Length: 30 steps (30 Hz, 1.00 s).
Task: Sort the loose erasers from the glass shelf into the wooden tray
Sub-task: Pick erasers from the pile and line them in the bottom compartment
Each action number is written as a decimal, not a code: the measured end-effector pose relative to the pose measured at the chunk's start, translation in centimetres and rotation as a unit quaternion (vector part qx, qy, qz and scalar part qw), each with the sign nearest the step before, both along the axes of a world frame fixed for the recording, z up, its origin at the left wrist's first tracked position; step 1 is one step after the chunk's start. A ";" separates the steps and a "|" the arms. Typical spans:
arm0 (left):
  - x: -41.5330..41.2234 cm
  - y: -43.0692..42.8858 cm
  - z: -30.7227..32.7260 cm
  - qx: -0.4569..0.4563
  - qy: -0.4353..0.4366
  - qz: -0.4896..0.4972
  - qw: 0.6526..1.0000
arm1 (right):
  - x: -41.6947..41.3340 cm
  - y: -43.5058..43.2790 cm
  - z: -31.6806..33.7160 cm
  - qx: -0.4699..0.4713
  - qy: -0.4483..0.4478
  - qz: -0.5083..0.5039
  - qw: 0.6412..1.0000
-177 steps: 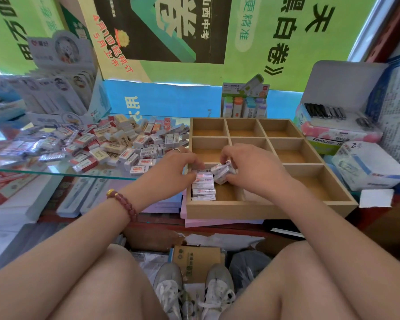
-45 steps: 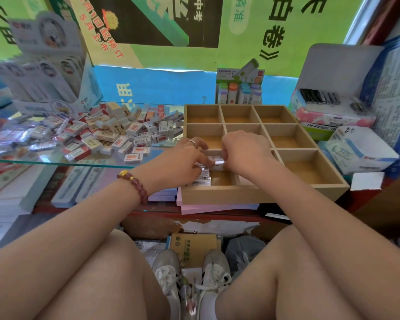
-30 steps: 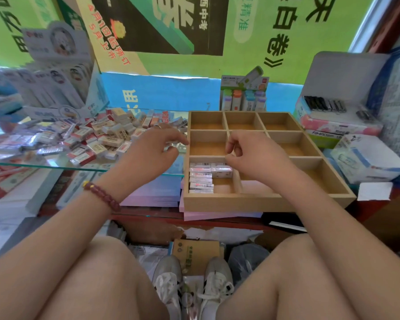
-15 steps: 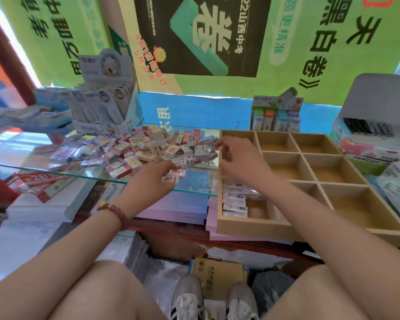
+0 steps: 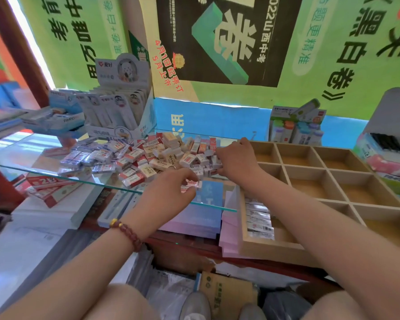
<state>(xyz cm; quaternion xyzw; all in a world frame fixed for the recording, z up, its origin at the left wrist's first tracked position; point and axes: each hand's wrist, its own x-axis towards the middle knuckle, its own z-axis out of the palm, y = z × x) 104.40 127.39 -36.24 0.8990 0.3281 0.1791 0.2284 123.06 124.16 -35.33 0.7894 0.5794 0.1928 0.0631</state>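
**Picking erasers off the glass shelf**

1. Containers. The wooden tray (image 5: pixel 275 247) sits to the right of the glass shelf (image 5: pixel 79 179), resting on a stack of pink pads (image 5: pixel 226 239). It is divided into a grid of square compartments. The near-left compartment holds a neat row of sorted erasers (image 5: pixel 260 219), laid flat side by side.

2. Task items. The loose erasers (image 5: pixel 143 158) lie in a heap across the middle and right of the shelf.

3. Hands.
   - The left hand (image 5: pixel 171 192) is at the near edge of the heap. Its thumb and curled fingers pinch one wrapped eraser (image 5: pixel 191 184) just above the glass.
   - The right hand (image 5: pixel 236 160) lies palm down on the right end of the heap, fingertips bent into the erasers. Whether it grips any cannot be told.

4. Surroundings.
   - The right forearm crosses over the tray's left column and hides part of it.
   - A cardboard display box (image 5: pixel 118 107) stands just behind the heap.
   - A smaller display carton (image 5: pixel 296 130) stands behind the tray.
   - Red-and-white 2B boxes (image 5: pixel 49 185) and a purple pad stack (image 5: pixel 194 220) lie beneath the shelf.
   - A bead bracelet (image 5: pixel 127 234) circles the left wrist.
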 end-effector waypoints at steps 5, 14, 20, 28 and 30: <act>0.2 -0.4 0.2 0.002 -0.030 -0.004 1.000 | 0.1 -0.6 0.9 0.039 0.049 0.013 0.998; 2.0 -3.8 2.6 -0.127 -0.236 -0.051 0.962 | -1.8 -9.4 4.4 0.083 0.549 0.031 0.831; 3.7 -7.3 4.1 -0.177 -0.264 -0.104 0.942 | -2.3 -15.3 5.4 0.106 0.633 0.002 0.767; 5.1 -9.4 4.4 -0.322 -0.267 -0.056 0.907 | -0.8 -19.7 4.8 0.183 0.616 -0.025 0.766; 5.3 -9.7 4.4 -0.335 -0.242 -0.078 0.907 | -0.4 -19.9 4.4 0.211 0.596 -0.026 0.775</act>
